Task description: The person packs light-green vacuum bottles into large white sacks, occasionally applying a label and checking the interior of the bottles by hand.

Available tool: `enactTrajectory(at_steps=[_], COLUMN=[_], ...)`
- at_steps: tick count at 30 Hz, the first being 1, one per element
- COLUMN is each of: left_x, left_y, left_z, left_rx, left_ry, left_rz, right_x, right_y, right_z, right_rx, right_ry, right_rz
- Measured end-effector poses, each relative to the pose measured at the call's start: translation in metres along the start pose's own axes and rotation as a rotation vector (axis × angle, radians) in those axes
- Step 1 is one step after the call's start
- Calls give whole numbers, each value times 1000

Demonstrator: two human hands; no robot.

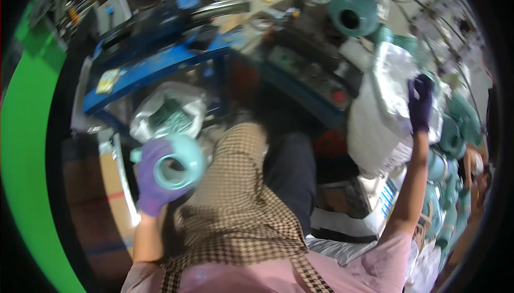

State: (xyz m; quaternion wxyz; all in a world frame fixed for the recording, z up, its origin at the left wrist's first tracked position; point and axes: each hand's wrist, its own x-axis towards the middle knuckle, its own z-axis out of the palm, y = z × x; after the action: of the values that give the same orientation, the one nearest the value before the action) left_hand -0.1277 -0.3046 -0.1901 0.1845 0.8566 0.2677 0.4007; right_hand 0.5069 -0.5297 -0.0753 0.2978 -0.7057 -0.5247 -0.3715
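Note:
My left hand (154, 176), in a purple glove, holds a hollow light-green plastic part (192, 156) with a round opening facing up and a short stub at its left. My right hand (421, 102), also purple-gloved, is stretched out over the right edge of a large white sack (373, 132). Its fingers are bent at the green pieces by the sack, and whether they grip anything cannot be made out. A similar, darker green hollow part (355, 9) with a dark opening lies beyond the sack.
A blue metal bench (152, 78) stands at the left front, with an open white bag (168, 110) of green scraps below it. Many green hollow parts (441, 196) are piled along the right. A cardboard box (108, 180) is at the left, and a dark machine (305, 72) stands ahead.

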Motion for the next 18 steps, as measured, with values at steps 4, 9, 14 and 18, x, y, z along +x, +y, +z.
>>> enactTrajectory(at_steps=[4,9,14,18], left_x=[1,25,44,38], left_y=[3,11,25,21], left_z=[19,21,27,41], left_rx=[-78,-134,-168,-156], left_ry=[-91,-152,-163,-141], left_rz=[-50,27,136,207], right_x=[-45,-64,-73,-77], right_y=[-191,-380,-432,-441], right_z=[-16,27,55,52], right_rx=[706,1277,1172,842], right_ry=[-365,-732,-685,-919], right_rz=[419,-98,-162,-132])
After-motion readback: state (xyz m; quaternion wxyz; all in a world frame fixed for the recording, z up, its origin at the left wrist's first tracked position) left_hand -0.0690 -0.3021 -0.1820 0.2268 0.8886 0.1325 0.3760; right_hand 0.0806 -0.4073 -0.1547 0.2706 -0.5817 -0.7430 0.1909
